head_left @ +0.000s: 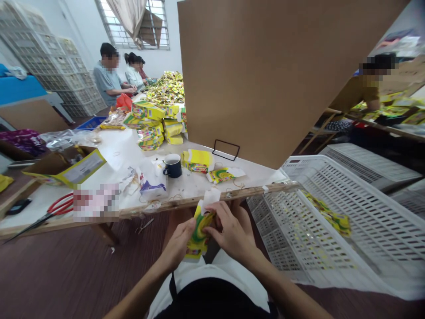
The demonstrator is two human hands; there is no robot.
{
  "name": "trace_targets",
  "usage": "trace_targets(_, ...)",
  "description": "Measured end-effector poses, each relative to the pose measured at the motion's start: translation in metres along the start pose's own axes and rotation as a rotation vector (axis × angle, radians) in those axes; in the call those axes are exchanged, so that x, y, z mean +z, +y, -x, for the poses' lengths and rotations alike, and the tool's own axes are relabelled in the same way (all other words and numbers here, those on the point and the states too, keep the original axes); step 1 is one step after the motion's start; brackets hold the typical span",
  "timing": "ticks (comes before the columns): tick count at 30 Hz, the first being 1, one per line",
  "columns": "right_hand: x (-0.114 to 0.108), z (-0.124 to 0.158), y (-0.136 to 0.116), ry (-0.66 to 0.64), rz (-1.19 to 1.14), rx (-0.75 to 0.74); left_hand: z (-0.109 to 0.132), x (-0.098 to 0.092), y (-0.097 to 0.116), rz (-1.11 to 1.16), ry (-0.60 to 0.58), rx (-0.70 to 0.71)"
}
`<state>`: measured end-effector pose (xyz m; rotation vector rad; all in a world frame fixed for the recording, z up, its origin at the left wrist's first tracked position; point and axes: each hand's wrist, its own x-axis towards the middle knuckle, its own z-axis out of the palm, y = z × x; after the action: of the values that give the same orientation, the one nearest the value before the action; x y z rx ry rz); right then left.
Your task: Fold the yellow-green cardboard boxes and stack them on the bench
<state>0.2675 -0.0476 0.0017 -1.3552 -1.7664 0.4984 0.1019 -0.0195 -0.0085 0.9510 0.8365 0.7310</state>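
Observation:
Above my lap, in front of the table edge, I hold a small yellow and green printed carton (198, 237) with a white flap sticking up at its top. My left hand (181, 241) is wrapped round the carton's left side, thumb on its front. My right hand (230, 228) has its fingers bent at the upper right of the carton, by the opening. Something yellow shows between the right fingers and the carton, too small to make out. Closest on the table lie a similar flat carton (221, 175) and a stack of yellow cartons (199, 160).
A dark mug (173, 166) stands beside a tissue box (152, 184). Red-handled scissors (63, 204) jut over the table edge at left. A large cardboard sheet (252, 79) blocks the back. At right is a white crate (358, 208) holding yellow packs. Several people sit working further off.

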Motion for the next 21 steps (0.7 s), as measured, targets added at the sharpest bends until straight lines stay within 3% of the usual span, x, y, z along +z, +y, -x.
trace_targets(4, -0.001, 0.001, -0.006, 0.102, -0.128, 0.020, 0.002, 0.001, 0.000, 0.145, -0.031, -0.125)
trace_targets(9, -0.002, 0.005, -0.008, 0.116, -0.191, -0.024, 0.004, 0.001, -0.001, 0.100, -0.028, -0.065)
trace_targets(11, 0.003, 0.009, -0.006, 0.224, -0.182, -0.010, 0.002, 0.003, -0.004, 0.093, 0.023, -0.020)
trace_targets(14, 0.016, 0.015, -0.002, 0.400, -0.246, 0.144, -0.002, 0.006, -0.009, 0.082, 0.060, 0.044)
trace_targets(18, 0.033, 0.019, 0.004, 0.195, -0.546, 0.324, -0.005, 0.007, -0.013, 0.007, 0.077, 0.162)
trace_targets(21, 0.033, 0.017, 0.006, 0.232, -0.507, 0.364, -0.006, 0.003, -0.012, -0.124, 0.041, 0.210)
